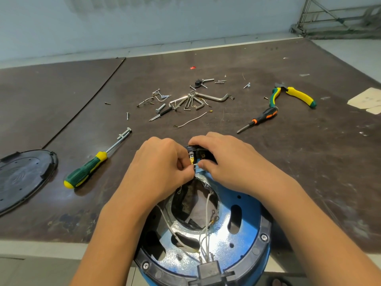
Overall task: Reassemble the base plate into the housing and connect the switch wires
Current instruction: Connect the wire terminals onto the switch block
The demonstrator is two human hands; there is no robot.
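A blue round housing (237,230) with a black rim stands at the table's near edge, its open centre showing several loose white wires (207,205). At its far side sits a black switch block (203,154). My right hand (228,162) curls over the switch block and holds it. My left hand (162,168) pinches a white wire end right at the switch's terminals. The terminals themselves are mostly hidden by my fingers.
A black base cover (22,178) lies at the left edge. A green-yellow screwdriver (90,168) lies left of my hands. Screws and hex keys (185,100) are scattered further back. A black-orange screwdriver (259,118) and yellow-green pliers (294,96) lie to the right.
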